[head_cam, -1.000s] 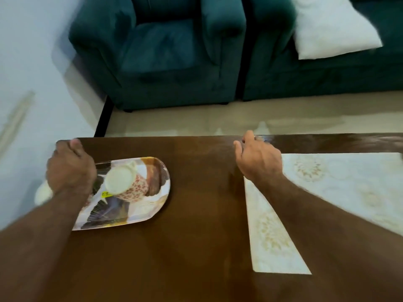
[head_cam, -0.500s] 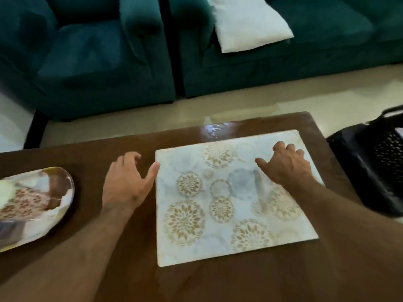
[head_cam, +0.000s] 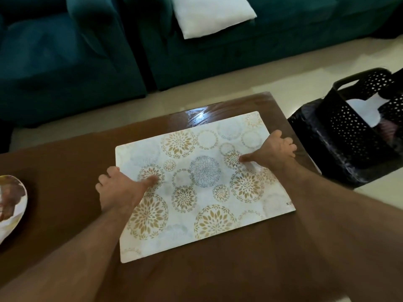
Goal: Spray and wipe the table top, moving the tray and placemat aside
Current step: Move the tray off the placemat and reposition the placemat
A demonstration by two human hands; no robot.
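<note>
The clearing step was under way and none of the cleaning looked started. One placemat [head_cam: 202, 184] lay flat on the right half of the desk [head_cam: 65, 182], its far right corner close to the desk's far right corner and its right edge near the desk's right edge. The left hand [head_cam: 118, 190] gripped the placemat's left edge, thumb pressed on top and fingers [head_cam: 109, 173] curled down past the edge. The right hand [head_cam: 272, 152] held the right edge the same way, thumb on the pattern and fingers [head_cam: 287, 143] wrapped over the side. Both hands were therefore clamped on the mat, which did not appear to be lifted yet.

One tray [head_cam: 11, 205] sat at the desk's left edge, partly out of view and well apart from the mat, so it seemed already shifted aside. Judging by this, the mat remained to be moved, then the spraying and wiping; no spray bottle or cloth was visible on the desk.

Counted: one placemat, one tray, two hands. Off the desk's right edge stood one black perforated basket [head_cam: 353, 118], and one white cushion [head_cam: 209, 15] lay on the green sofa [head_cam: 283, 40] beyond the far edge.
</note>
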